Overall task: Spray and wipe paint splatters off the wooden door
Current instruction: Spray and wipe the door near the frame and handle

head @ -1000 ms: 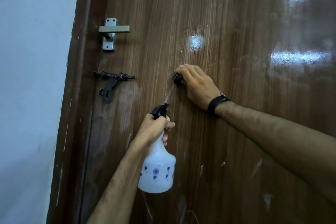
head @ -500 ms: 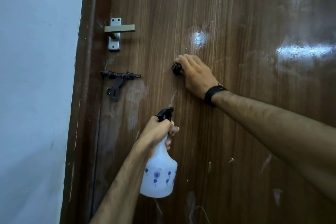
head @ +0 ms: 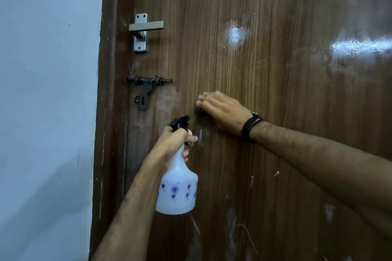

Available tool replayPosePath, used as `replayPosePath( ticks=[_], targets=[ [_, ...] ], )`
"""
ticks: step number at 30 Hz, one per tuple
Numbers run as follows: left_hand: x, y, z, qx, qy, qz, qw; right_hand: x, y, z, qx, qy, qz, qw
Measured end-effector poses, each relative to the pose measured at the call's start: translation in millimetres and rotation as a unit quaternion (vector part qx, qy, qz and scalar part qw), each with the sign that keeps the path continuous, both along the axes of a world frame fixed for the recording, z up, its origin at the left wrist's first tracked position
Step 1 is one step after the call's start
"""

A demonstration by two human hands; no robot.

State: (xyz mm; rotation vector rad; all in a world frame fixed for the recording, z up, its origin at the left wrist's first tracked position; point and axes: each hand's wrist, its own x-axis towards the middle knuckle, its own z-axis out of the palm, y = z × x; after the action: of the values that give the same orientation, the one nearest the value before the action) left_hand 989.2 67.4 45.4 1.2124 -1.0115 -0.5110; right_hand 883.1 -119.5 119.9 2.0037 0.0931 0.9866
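Observation:
The brown wooden door (head: 265, 82) fills the view, with a wet shiny patch (head: 235, 35) above my hands and pale paint splatters (head: 231, 218) lower down. My left hand (head: 174, 141) grips the neck of a white spray bottle (head: 177, 190) with blue flower prints; its black nozzle (head: 180, 123) points at the door. My right hand (head: 222, 111) holds a small dark scrubbing pad (head: 199, 112) against the wood just right of the nozzle; the pad is mostly hidden under my fingers.
A silver lever handle (head: 145, 27) and a black sliding bolt latch (head: 148, 81) sit near the door's left edge. A pale blue-white wall (head: 46, 91) lies left of the dark frame (head: 110, 112). More paint flecks (head: 329, 212) mark the lower right.
My right hand with the pad has slid down the door, ending close to the bottle's nozzle. The view has shifted slightly; my left hand keeps hold of the bottle.

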Motion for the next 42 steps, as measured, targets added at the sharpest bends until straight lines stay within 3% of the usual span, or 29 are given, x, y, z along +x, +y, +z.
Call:
replayPosePath(
  ticks=[3,5,7,11,15,18,21,24,30,32,34,37,42],
  targets=[
    [6.3,2.0,-4.0,0.017,-0.018,-0.002,1.000,6.2,7.5,33.6,0.052,-0.117,0.028,0.991],
    [8.0,1.9,-6.6,0.041,-0.023,-0.010,0.999,9.0,7.5,36.7,0.051,-0.139,0.027,0.989],
    [9.5,2.0,-9.7,0.074,-0.042,-0.024,0.996,7.5,3.1,26.0,0.023,-0.117,0.008,0.993],
    [17.5,1.3,-15.2,0.110,-0.064,-0.062,0.990,0.1,-0.9,-20.4,-0.031,0.014,-0.036,0.999],
    [21.8,8.2,-18.2,0.108,-0.042,-0.052,0.992,-8.2,0.5,-55.9,-0.060,0.079,-0.016,0.995],
    [24.1,14.7,-21.4,0.086,-0.034,-0.021,0.995,-1.7,0.9,-33.0,-0.074,0.061,-0.005,0.995],
    [28.1,17.3,-21.9,0.072,-0.025,0.001,0.997,16.2,13.3,0.8,-0.020,-0.029,-0.005,0.999],
    [32.0,18.8,-24.4,0.065,-0.006,0.030,0.997,22.7,17.6,-0.4,-0.008,-0.045,-0.008,0.999],
    [33.5,17.3,-26.7,0.049,0.014,0.025,0.998,5.3,8.7,-86.9,-0.089,0.182,-0.025,0.979],
    [33.7,15.8,-27.5,0.042,0.016,0.030,0.999,-2.9,5.3,-101.4,-0.101,0.211,-0.022,0.972],
    [36.0,14.3,-28.1,0.031,0.014,0.041,0.999,-2.6,2.5,-93.8,-0.098,0.176,-0.014,0.979],
    [42.1,11.0,-27.4,0.015,0.014,0.060,0.998,13.7,2.7,-51.0,-0.015,0.047,-0.001,0.999],
    [50.5,8.0,-31.1,0.021,0.034,0.077,0.996,44.0,14.5,13.0,0.030,-0.093,0.029,0.995]
  ],
)
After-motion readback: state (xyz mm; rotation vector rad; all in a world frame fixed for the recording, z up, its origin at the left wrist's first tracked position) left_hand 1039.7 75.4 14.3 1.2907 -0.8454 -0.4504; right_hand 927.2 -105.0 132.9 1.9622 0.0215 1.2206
